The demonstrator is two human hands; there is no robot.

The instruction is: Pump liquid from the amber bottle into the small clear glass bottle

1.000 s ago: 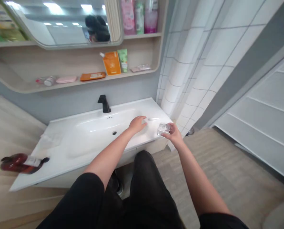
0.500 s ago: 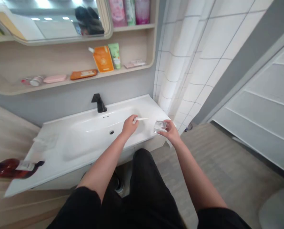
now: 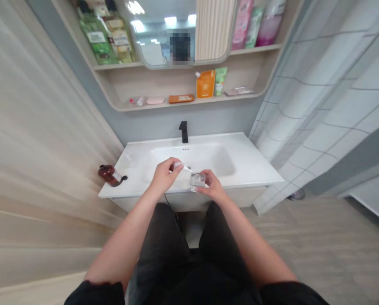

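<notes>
Entry 1: left hand [image 3: 164,176]. Sited above the basin [image 3: 224,161], toward its front rim. Thumb and fingers pinch a slim white item [image 3: 178,164], narrow end pointing right, toward the box. Watching from a distance, I cannot tell what the item is.

Entry 2: right hand [image 3: 213,186]. Apart from the left hand, just beside it. Thumb and fingers clamp the right side of a clear box [image 3: 197,180], which hangs over the front edge of the counter [image 3: 257,166], near the middle of that edge. Whether the narrow end touches the box, I cannot make out; nor do I see clearly what the box contains.

Entry 3: handling notes, my judgement. Box best held level and by its side walls, firmly but without squeezing, as clear walls of this kind may be slick. White item best gripped well back from its narrow end, so the end shows. Any contact between the two calls for a slow, straight approach, lest the tip catch the box's rim. I would hold both a little farther in from the front edge, where a slip would land in the basin.

Entry 4: surroundings. Dark red bottle [image 3: 111,175], counter's left edge, toward the front left corner. Black faucet [image 3: 183,132], middle of the back edge
</notes>
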